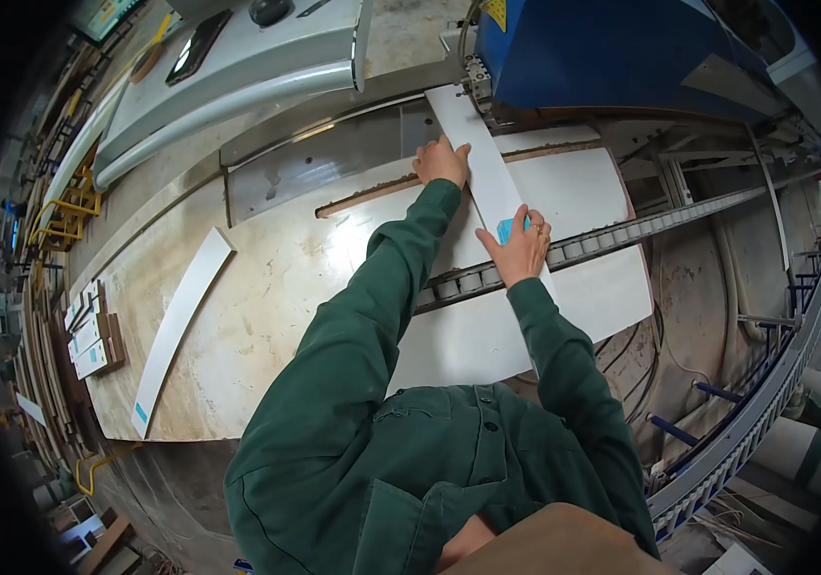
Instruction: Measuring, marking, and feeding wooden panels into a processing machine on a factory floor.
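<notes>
On bench point(267, 287) by blue machine point(602, 48) | left hand point(442, 161) flat, open on white strip point(482, 163) | right hand point(519, 251) pressed open on strip, seemingly ungripped | spare strip point(181, 326) apart

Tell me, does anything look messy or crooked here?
Nothing looks broken or spilled. The white strip under both hands heads straight into the blue machine. A second white strip lies loose and slanted on the scuffed, stained table.
</notes>
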A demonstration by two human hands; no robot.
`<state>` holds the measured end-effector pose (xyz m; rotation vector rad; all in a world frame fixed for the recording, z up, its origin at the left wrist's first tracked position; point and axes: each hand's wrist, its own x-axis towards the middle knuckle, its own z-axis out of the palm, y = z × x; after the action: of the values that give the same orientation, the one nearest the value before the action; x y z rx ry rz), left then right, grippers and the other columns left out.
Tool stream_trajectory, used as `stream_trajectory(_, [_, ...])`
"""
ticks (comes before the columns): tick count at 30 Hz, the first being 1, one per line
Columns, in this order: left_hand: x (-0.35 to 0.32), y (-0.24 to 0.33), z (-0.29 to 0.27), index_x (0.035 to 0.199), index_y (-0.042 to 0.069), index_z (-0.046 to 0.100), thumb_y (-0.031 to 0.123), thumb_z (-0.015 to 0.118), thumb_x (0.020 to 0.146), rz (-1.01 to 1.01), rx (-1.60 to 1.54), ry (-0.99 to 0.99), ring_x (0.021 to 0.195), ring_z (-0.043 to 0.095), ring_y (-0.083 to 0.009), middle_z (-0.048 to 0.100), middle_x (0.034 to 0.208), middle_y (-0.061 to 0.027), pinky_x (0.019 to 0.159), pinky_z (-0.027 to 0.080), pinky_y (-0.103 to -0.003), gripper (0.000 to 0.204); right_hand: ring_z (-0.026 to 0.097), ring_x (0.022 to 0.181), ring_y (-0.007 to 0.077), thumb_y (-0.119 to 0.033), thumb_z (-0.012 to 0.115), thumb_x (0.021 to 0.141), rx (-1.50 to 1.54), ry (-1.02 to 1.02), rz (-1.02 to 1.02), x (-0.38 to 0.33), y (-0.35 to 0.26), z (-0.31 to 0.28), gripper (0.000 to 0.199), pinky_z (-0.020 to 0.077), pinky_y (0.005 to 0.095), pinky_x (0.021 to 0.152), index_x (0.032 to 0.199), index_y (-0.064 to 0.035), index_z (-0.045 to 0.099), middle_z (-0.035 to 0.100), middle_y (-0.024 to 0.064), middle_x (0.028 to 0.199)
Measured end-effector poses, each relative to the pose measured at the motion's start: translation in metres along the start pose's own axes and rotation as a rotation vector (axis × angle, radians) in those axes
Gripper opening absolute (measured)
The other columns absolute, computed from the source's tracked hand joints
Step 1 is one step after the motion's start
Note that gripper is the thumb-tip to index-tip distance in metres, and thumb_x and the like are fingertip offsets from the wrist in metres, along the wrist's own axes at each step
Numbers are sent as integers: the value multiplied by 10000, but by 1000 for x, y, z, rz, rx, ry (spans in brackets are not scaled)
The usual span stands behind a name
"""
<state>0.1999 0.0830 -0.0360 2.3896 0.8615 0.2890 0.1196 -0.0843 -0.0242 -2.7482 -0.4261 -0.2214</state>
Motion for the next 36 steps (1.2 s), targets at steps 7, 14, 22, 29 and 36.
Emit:
stream_trajectory(7, [9,-1,6,867,36,603,338,580,758,104,-41,28,926,480,-304,589,887,-118,779,353,-410,322,393,975,330,-503,665,637,-22,1,74,24,-15,11,865,348,397,859,1223,45,342,412,203,1068])
stream_trajectory(14, [17,-7,22,753,54,598,348,574,760,150,-98,187,834,500,-316,588,762,-100,731,360,-426,295,421,911,328,-499,677,615,-61,12,102,36,-16,15,824,360,383,828,1147,63,394,430,196,959])
stream_trajectory(22, [19,-8,27,732,66,584,330,581,754,151,-139,194,835,490,-307,571,748,-82,739,331,-423,266,431,897,336,-469,684,611,-35,8,107,49,-19,17,788,377,378,810,1120,71,421,433,199,929])
stream_trajectory(29, [20,-11,33,700,57,567,303,588,753,205,-155,261,813,480,-304,542,727,-80,752,315,-417,253,458,941,333,-473,679,599,-75,9,70,55,-18,18,746,417,389,778,1054,77,463,469,196,960])
stream_trajectory(36, [23,-15,37,665,45,536,279,590,751,254,-154,279,780,473,-302,520,691,-81,720,323,-415,256,469,945,318,-508,662,595,-62,-30,39,59,-13,21,767,420,379,776,1028,96,471,465,172,1003])
